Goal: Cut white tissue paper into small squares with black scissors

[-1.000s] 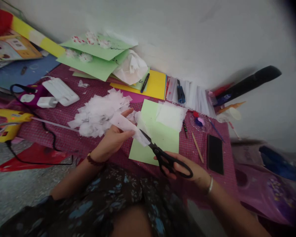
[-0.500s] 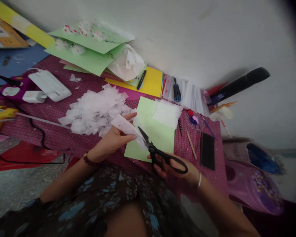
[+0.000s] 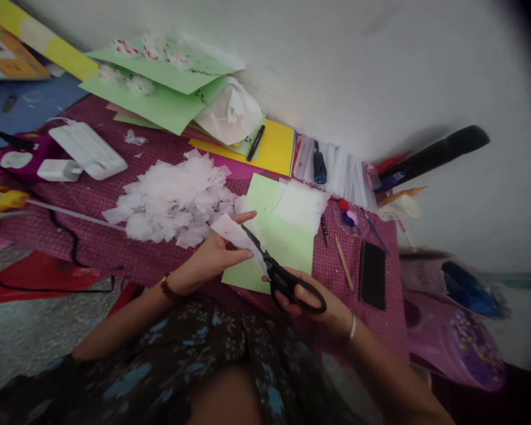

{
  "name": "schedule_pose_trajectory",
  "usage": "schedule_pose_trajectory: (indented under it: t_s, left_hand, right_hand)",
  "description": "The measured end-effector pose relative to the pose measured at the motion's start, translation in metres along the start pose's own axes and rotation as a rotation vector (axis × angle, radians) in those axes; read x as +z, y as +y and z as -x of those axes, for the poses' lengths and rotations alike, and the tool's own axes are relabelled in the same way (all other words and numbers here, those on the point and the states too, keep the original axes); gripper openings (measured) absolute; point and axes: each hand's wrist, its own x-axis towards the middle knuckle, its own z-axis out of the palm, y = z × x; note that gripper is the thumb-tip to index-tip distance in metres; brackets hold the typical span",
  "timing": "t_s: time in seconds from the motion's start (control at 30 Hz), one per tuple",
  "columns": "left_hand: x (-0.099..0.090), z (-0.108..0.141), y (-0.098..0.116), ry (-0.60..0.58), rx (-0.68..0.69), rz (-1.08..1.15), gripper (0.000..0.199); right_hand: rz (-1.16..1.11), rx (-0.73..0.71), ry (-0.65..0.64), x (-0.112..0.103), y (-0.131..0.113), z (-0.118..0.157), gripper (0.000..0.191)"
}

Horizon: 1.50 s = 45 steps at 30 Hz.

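Observation:
My left hand [image 3: 216,257] pinches a strip of thin white paper [image 3: 232,231] between thumb and fingers. Black-handled scissors [image 3: 278,274] are in my right hand [image 3: 312,295], with fingers through the loops. The scissor blades lie along the strip, and part of the paper sits at them near the pivot. Beneath both hands is a light green sheet [image 3: 292,248], partly covered by a stack of thin white squares [image 3: 300,206]. A heap of cut white paper pieces [image 3: 172,198] lies beyond my left hand.
To the right are a pencil [image 3: 344,264], a phone [image 3: 372,274] and a purple bin [image 3: 451,336]. At the left stand a yellow glue gun [image 3: 2,203], a white power strip [image 3: 88,150] and a black cable. Green cards with white paper flowers [image 3: 150,112] rest at the back.
The scissors have moved left and farther onto the strip, their blades now lying along it. My left hand and the strip have shifted slightly right.

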Motion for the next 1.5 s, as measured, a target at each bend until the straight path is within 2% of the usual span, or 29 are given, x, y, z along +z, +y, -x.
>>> schedule_pose_trajectory:
  t_s: [0.07, 0.17, 0.23, 0.33, 0.5, 0.67, 0.9, 1.07, 1.2, 1.33, 1.5]
  left_hand:
    - [0.001, -0.001, 0.001, -0.022, -0.041, 0.111, 0.071]
    - [-0.001, -0.005, 0.000, -0.046, -0.069, 0.351, 0.047]
    - [-0.004, -0.008, -0.003, 0.006, -0.055, 0.450, 0.028]
    - [-0.010, -0.010, -0.007, 0.123, -0.050, 0.416, 0.016]
    - [-0.014, -0.009, -0.012, 0.166, -0.057, 0.249, 0.020]
    - [-0.010, -0.004, -0.014, 0.137, -0.104, 0.118, 0.028]
    - [0.000, 0.000, -0.011, 0.088, -0.197, 0.025, 0.028]
    - [0.003, -0.002, -0.013, 0.070, -0.196, 0.103, 0.015]
    - [0.001, -0.004, -0.014, 0.094, -0.185, 0.250, 0.015]
    - [-0.007, -0.009, -0.010, 0.141, -0.079, 0.436, 0.015]
    - [-0.018, -0.014, 0.000, 0.171, -0.019, 0.449, 0.013]
  right_hand:
    - [0.035, -0.004, 0.032, -0.001, -0.001, 0.000, 0.060]
    - [0.032, -0.013, 0.038, -0.003, 0.002, 0.000, 0.061]
    - [0.008, -0.006, 0.029, -0.004, 0.004, 0.000, 0.062]
    - [-0.039, 0.009, 0.034, -0.003, 0.006, 0.001, 0.060]
    - [-0.094, 0.014, 0.002, 0.000, 0.010, 0.001, 0.062]
    - [-0.088, 0.030, 0.024, 0.001, 0.010, -0.002, 0.071]
    - [-0.123, 0.023, 0.052, 0.009, 0.008, -0.007, 0.067]
    - [-0.065, -0.006, 0.118, 0.015, 0.004, -0.009, 0.062]
    - [-0.014, -0.008, 0.072, 0.010, -0.004, -0.007, 0.071]
    - [0.033, 0.022, 0.025, 0.000, -0.016, 0.004, 0.070]
    - [0.084, 0.094, 0.014, -0.003, -0.021, 0.018, 0.068]
